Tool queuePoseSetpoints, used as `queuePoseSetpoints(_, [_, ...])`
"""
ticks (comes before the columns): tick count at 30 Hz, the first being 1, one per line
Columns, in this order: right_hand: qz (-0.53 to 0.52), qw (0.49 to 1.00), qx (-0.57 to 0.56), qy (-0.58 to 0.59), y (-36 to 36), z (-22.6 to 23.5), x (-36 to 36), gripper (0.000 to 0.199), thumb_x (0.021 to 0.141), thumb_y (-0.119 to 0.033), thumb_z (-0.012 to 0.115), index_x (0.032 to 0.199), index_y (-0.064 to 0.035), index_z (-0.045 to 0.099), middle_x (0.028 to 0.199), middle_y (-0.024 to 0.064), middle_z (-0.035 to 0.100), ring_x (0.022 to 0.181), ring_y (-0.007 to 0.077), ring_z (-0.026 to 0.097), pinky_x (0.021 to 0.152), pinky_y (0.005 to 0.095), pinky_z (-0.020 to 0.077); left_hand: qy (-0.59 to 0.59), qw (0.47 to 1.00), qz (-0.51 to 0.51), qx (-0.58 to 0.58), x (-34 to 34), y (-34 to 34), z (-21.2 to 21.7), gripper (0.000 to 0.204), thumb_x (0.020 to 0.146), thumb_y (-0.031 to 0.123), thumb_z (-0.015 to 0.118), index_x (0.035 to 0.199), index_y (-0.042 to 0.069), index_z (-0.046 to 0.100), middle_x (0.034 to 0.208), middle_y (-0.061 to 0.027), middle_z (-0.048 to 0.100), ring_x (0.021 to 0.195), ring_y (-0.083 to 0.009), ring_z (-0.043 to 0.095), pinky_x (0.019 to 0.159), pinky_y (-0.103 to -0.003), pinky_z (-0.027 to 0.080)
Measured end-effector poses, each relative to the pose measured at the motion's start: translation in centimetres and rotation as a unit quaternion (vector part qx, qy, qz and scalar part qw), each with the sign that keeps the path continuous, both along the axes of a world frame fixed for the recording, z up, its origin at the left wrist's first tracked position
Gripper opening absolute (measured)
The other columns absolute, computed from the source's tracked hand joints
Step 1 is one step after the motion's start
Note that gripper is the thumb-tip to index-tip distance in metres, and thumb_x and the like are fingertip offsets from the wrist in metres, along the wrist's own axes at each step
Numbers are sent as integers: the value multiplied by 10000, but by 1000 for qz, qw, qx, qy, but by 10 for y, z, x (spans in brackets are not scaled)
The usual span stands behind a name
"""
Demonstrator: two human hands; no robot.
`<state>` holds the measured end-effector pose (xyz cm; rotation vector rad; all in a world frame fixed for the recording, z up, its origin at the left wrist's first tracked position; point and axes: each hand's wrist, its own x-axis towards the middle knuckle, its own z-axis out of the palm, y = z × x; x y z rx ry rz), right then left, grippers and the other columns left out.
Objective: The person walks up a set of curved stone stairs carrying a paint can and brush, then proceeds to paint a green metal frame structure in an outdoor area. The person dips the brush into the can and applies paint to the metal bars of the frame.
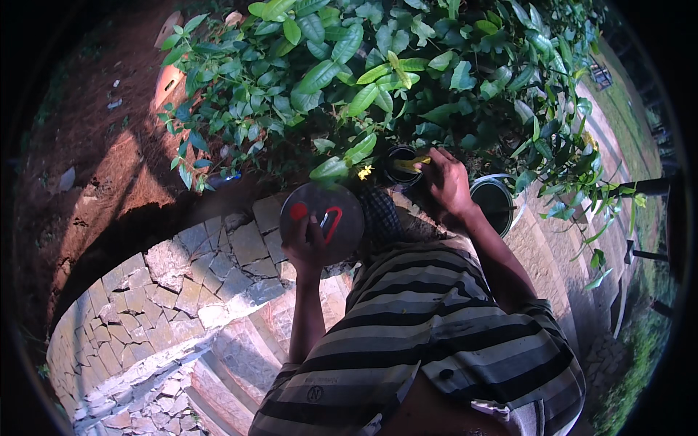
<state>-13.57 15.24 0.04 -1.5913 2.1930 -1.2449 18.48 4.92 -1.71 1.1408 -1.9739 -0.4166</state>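
My left hand (304, 243) lies over a round dark disc (342, 200), its fingers bent beside a red round piece (299, 211). Shade and the hand itself hide what the fingers grip. On the same disc, just right of the fingers, is a red and white loop (331, 224) shaped like a carabiner. My right hand (447, 183) is closed on a slim yellow tool (414, 164), whose far end reaches over the mouth of a small dark can (400, 174). I cannot make out the tool's tip.
Leafy green bushes (349, 65) overhang the far side, with a yellow flower (365, 172) close to the can. A dark bucket (492, 206) with a pale handle stands by my right forearm. Cracked stone paving (167, 291) and steps lie left; reddish soil (94, 160) is beyond.
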Motion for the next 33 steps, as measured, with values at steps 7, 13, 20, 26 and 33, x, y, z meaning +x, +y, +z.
queuePoseSetpoints(7, [-17, 1000, -7, -7, 9, 7, 7, 194, 907, -103, 719, 1063, -15, 644, 937, 189, 627, 835, 431, 635, 697, 475, 493, -16, 999, -27, -35, -7, -1, 8, 131, 920, 126, 682, 999, 80, 776, 868, -113, 753, 737, -279, 740, 649, -360, 565])
queuePoseSetpoints(13, [-23, 1000, 8, 8, 6, -2, -5, 210, 873, -112, 727, 1046, -63, 619, 983, 171, 635, 883, 436, 646, 701, 521, 508, -8, 984, -100, 147, -77, 0, 33, 214, 928, 157, 692, 1129, 114, 749, 873, -123, 741, 743, -287, 714, 664, -370, 551])
queuePoseSetpoints(20, [78, 991, 87, 67, 19, 12, 19, 492, 747, -108, 770, 1222, -126, 645, 1129, 136, 638, 952, 401, 670, 769, 485, 562, -131, 967, -203, 84, -182, -64, -11, 276, 931, 146, 669, 1184, 39, 701, 1021, -182, 737, 931, -379, 700, 822, -474, 540])
queuePoseSetpoints(26, [110, 988, 21, 103, 41, -4, 21, 477, 755, -70, 707, 1227, -127, 664, 1166, 100, 650, 1006, 330, 674, 771, 423, 582, -186, 931, -277, 147, -234, -93, -56, 207, 875, 74, 716, 1068, 4, 740, 1002, -221, 739, 1013, -383, 684, 915, -460, 522])
queuePoseSetpoints(33, [137, 984, 75, 85, 47, -44, 16, 442, 952, -295, 454, 1274, -69, 657, 1255, 180, 629, 1075, 404, 648, 832, 468, 564, -220, 909, -299, 188, -251, -110, -104, 218, 786, 88, 798, 991, 24, 760, 955, -187, 750, 972, -354, 710, 894, -443, 538])
